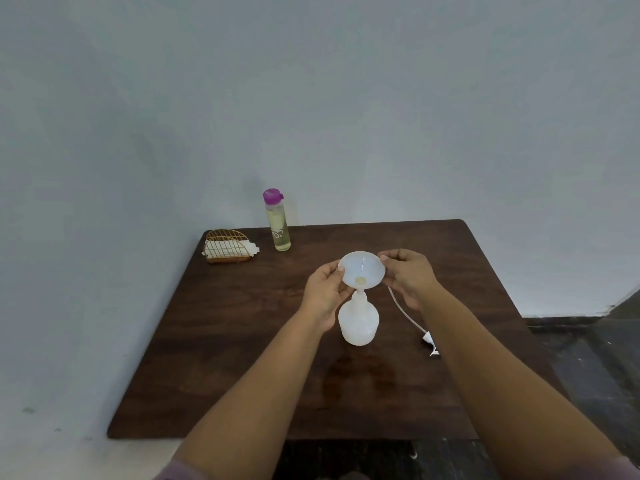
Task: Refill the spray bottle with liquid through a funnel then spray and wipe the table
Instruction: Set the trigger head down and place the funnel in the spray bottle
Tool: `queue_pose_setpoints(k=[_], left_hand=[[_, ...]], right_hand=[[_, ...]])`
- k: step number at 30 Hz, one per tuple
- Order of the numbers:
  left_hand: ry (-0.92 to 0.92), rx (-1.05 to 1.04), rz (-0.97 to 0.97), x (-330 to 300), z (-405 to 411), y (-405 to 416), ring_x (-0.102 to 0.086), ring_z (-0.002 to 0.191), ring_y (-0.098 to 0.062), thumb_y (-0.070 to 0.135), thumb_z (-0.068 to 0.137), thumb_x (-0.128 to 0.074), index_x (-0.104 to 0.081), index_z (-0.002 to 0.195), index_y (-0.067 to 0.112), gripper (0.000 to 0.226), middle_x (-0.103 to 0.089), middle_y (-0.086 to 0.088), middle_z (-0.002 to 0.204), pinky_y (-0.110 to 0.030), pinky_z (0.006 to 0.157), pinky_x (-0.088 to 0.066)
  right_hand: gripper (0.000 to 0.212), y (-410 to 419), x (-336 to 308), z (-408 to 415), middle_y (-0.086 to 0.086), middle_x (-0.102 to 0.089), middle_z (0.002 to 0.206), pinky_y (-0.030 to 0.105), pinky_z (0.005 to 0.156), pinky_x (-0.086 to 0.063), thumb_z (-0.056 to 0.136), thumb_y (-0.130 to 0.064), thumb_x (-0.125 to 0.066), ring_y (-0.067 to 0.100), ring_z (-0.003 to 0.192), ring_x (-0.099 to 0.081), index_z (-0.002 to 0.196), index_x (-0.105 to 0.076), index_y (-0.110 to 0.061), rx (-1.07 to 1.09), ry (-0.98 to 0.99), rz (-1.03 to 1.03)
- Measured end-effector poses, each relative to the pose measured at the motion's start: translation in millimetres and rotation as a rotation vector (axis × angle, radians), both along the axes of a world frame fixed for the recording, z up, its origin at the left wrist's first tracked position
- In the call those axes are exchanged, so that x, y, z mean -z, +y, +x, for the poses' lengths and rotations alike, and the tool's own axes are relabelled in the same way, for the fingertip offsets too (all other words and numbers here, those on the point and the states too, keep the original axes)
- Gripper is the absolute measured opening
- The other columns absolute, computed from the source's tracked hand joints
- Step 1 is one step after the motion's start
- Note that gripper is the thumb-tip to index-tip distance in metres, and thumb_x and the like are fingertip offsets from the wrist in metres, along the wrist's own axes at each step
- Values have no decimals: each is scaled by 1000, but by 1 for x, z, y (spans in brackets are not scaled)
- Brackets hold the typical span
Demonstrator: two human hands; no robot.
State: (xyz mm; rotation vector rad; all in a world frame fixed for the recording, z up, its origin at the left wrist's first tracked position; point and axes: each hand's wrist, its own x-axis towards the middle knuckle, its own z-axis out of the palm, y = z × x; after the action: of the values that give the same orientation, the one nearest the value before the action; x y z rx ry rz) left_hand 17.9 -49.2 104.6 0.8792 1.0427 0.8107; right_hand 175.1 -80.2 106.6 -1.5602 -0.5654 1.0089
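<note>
Head view, only one. Dark wooden table [221,341] fills the lower middle of the frame, grey-white wall behind it.

White translucent spray bottle [358,322] stands upright at frame centre, slightly below the middle, on the table. Its cap is off. White funnel [362,269] sits with its stem in the bottle neck, bowl tilted a bit toward the camera. Small yellowish spot at the bottom of the bowl, looks like liquid; cannot tell more.

Left hand [325,292]: thumb and fingers pinch the funnel rim on its left side, palm runs down beside the bottle neck. Whether it also touches the bottle, cannot tell.

Right hand [408,277]: fingertips pinch the funnel rim on its right side, the other fingers curled below.

Sprayer head [429,342] lies on the table right of the bottle, lower right of centre, partly hidden by the right forearm; its thin dip tube [398,306] curves up toward the right hand.

Upper centre, at the table's far edge: tall clear bottle [278,223] with purple cap, pale yellow liquid inside, upright, capped. To its left, a gold wire holder [227,245] with white tissues [225,249] in it, well apart from the hands.
</note>
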Motion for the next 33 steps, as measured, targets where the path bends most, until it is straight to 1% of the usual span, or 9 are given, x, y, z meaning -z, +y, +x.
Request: queue_pose_setpoints(k=[3,7,10,14,16,21,27,30,33], left_hand=[[51,-8,-10,8,0,1,-65,106,-21,13,99,-54,-59,125,9,27,-64,-7,119,-37,89,-58],[90,0,-54,16,-1,-1,-64,107,-21,12,99,-53,-59,124,10,25,-63,-7,122,-34,83,-60],[96,10,-108,20,-2,-2,-64,106,-21,12,100,-52,-57,126,10,27,-62,-7,123,-34,83,-59],[98,23,-139,24,0,-3,-66,100,-20,12,100,-51,-56,128,7,28,-63,-9,122,-35,84,-59],[94,20,-146,25,0,-3,-66,99,-21,14,101,-50,-56,127,7,27,-62,-10,123,-35,83,-59],[104,15,-168,21,0,-5,-63,105,-25,18,102,-49,-55,126,10,27,-58,-11,126,-33,75,-59],[144,18,-151,19,1,-4,-60,111,-27,18,100,-51,-56,124,13,25,-57,-9,127,-35,79,-58],[156,23,-140,21,1,-4,-60,110,-26,18,100,-52,-57,123,13,24,-57,-8,128,-32,75,-59],[164,21,-138,23,2,-2,-60,109,-25,20,101,-51,-56,123,14,24,-58,-8,128,-32,75,-58]], right_hand=[[7,1,9,-1,10,-68,103,37,82,-58,92,-9,-61,24,98,-65,92,-68,-9,5,4,-29],[8,3,20,-5,6,-67,101,34,78,-59,92,-11,-61,22,97,-64,92,-69,-12,33,-27,-102],[10,3,26,-8,5,-67,104,36,81,-58,94,-13,-58,22,98,-63,94,-68,-13,41,-28,-135],[21,-3,29,-8,10,-64,112,34,76,-57,99,-14,-49,24,98,-63,111,-63,-4,-4,65,-180],[23,-6,27,-11,10,-63,111,37,78,-58,100,-17,-46,26,98,-63,115,-60,-6,-26,133,-188],[19,-8,20,-17,7,-61,102,40,85,-57,101,-22,-44,27,99,-63,111,-57,-13,-49,231,-217],[12,-10,15,-20,2,-59,93,40,87,-56,100,-19,-47,26,98,-61,103,-59,-15,-15,209,-214],[11,-9,13,-21,3,-59,94,39,87,-56,99,-19,-48,25,96,-61,96,-59,-16,-2,190,-210],[15,-9,13,-20,5,-60,101,38,86,-56,100,-23,-46,24,94,-61,94,-59,-16,6,183,-209]])
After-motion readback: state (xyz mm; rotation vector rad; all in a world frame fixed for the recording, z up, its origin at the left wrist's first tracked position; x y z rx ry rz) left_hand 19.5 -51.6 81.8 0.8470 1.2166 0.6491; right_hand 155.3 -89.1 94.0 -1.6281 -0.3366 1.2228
